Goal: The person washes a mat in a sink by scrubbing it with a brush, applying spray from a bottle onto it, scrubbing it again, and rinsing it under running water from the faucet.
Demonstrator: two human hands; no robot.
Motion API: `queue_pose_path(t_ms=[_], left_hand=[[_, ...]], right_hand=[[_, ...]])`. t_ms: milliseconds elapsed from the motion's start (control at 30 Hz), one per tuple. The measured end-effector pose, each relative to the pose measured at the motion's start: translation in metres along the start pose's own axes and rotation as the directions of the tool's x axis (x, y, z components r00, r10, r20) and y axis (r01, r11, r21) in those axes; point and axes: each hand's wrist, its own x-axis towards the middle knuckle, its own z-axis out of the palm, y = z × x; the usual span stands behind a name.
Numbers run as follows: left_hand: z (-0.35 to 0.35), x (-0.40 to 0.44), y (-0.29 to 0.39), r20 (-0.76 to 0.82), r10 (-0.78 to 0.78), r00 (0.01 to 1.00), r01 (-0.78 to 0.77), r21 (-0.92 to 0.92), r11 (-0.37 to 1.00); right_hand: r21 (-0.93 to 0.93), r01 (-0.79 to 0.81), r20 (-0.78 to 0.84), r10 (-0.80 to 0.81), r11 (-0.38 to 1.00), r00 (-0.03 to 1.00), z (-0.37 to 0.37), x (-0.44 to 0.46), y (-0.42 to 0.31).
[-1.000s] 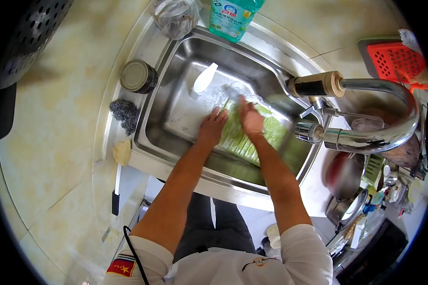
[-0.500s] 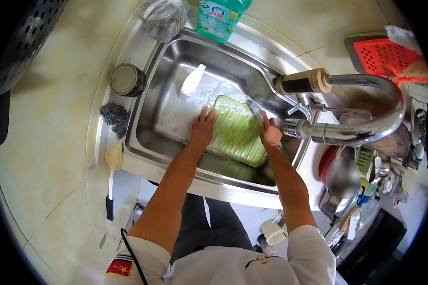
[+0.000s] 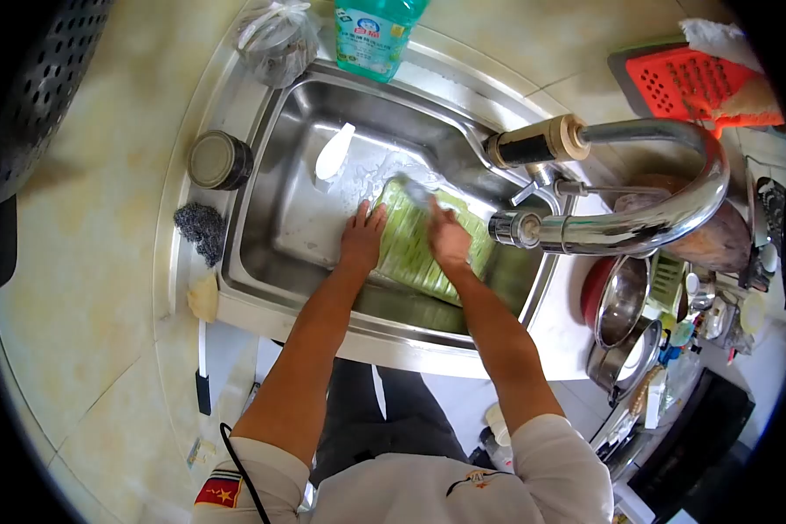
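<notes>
A wet, light green ribbed board lies tilted in the steel sink. My left hand rests on its left edge with the fingers stretched out. My right hand is closed over the board, gripping a greyish brush-like tool. Blur hides that tool's exact shape; its head is at the board's upper edge. A white, tapered plastic piece lies on the sink floor to the left, near some suds.
A chrome faucet arches over the sink's right side. Along the rim stand a green detergent bottle, a bagged jar, a lidded jar and steel wool. Metal bowls sit at right.
My right hand has moved left and up across the green board with the greyish tool. My left hand stays at the board's left edge. The whole view has shifted slightly.
</notes>
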Motion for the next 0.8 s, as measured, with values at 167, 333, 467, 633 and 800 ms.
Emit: queue_pose_path(t_ms=[167, 333, 467, 633, 800], left_hand=[[0.017, 0.001, -0.005, -0.053, 0.019, 0.998, -0.021, -0.051, 0.998], [0.002, 0.002, -0.013, -0.014, 0.008, 1.0, -0.009, -0.066, 0.998], [-0.005, 0.001, -0.012, 0.044, 0.023, 0.999, -0.019, -0.078, 0.997], [0.024, 0.007, -0.008, -0.129, -0.003, 0.992, 0.0, -0.024, 1.0], [-0.004, 0.0, -0.012, -0.014, 0.015, 1.0, -0.017, -0.097, 0.995]], right_hand=[[0.13, -0.381, 0.307, 0.328, 0.915, 0.893, -0.042, -0.019, 0.048], [0.113, -0.224, 0.28, 0.185, 0.968, 0.942, -0.016, -0.037, 0.043], [0.197, -0.353, 0.341, 0.274, 0.915, 0.899, -0.008, -0.046, 0.034], [0.071, -0.666, 0.426, 0.581, 0.743, 0.693, -0.086, -0.022, 0.055], [0.281, -0.347, 0.398, 0.22, 0.895, 0.891, -0.018, -0.041, -0.009]])
